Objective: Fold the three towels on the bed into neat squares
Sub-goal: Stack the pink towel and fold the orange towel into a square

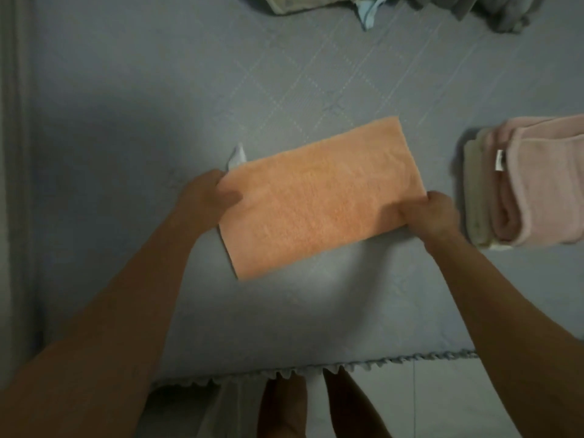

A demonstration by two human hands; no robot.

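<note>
At frame centre, on the grey-blue quilted bed [126, 121], lies the orange towel [316, 197], folded into a long rectangle and tilted, its right end higher in the picture. A white label [237, 156] sticks out at its upper left corner.

Left hand [205, 197] grips the towel's left short edge, thumb on top of the cloth, fingers tucked under. Right hand [433, 216] pinches the lower right corner, fingers curled over the fabric. The two hands are well apart, one at each end.

Right edge of frame: a stack of folded towels, a pink towel [543, 184] on top with a small white tag, a pale cream towel [474, 197] beneath it, just beside the right hand.

Top of frame: loose crumpled clothing [379, 7], partly cut off.

Bottom of frame: scalloped trim [316, 371] of the bedcover, the person's legs below it over pale floor.
</note>
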